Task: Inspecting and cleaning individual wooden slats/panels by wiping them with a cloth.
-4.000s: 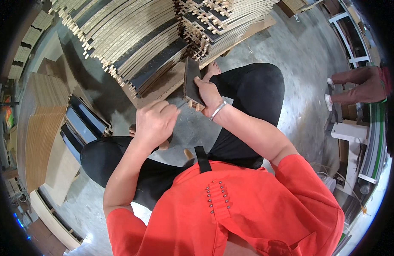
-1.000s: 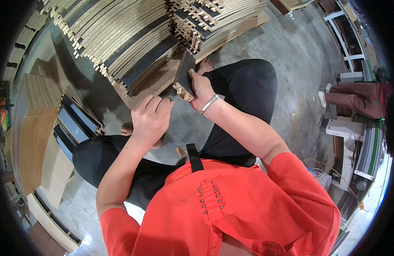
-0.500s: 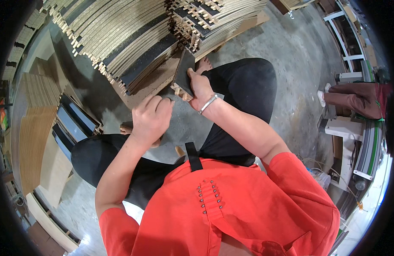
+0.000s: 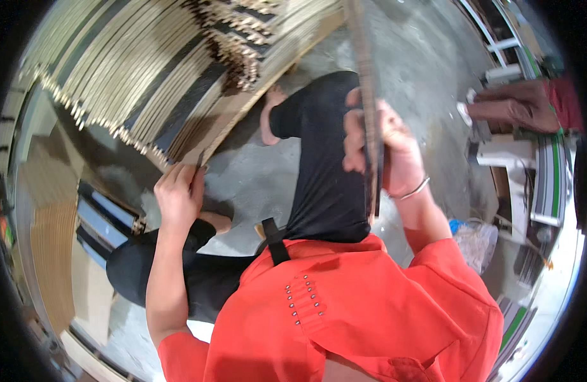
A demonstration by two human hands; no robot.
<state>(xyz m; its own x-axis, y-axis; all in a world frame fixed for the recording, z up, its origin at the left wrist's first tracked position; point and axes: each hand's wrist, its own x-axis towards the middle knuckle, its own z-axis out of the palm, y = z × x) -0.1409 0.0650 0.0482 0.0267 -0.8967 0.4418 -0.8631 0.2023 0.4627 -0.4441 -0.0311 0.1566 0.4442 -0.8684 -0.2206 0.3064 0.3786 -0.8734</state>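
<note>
My right hand grips a long narrow board, held up on edge over my right thigh. Thumb and fingers wrap it from both sides, and motion blurs them and the board. My left hand is closed in front of the near corner of a large stack of boards. A thin dark piece sticks out between its thumb and fingers; its kind is too small to make out. The stacked boards, light-edged with some dark faces, have small wooden tabs along their ends and rest on a brown base sheet.
Left of my knee stand blue-grey panels with dark edges and a stack of curved brown boards. At the right, a person in brown trousers stands near white machine frames. A clear plastic bag lies beside my right elbow.
My right hand has lifted the board away from the stack, to the right and nearer to me. My left hand has moved left and slightly down. The whole view has shifted a little.
</note>
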